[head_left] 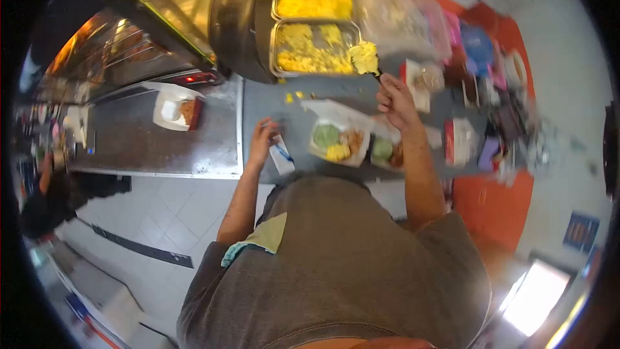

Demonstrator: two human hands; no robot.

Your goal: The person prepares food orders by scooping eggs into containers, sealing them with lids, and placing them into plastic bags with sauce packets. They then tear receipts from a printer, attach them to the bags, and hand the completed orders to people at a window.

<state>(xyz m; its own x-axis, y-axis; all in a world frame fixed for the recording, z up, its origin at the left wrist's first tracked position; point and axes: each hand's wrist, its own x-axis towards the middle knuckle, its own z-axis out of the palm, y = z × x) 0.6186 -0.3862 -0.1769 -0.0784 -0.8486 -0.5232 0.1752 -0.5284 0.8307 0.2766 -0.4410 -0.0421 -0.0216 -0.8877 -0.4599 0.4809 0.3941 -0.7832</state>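
We note right hand (395, 100) | grip clenched on spoon (376, 74) of egg (365, 57), beyond open box (336, 136) | left hand (263, 141) grip released, resting on surface (332, 89) just beside box.

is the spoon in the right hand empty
No, the spoon in the right hand carries a heap of yellow egg over the nearer tray.
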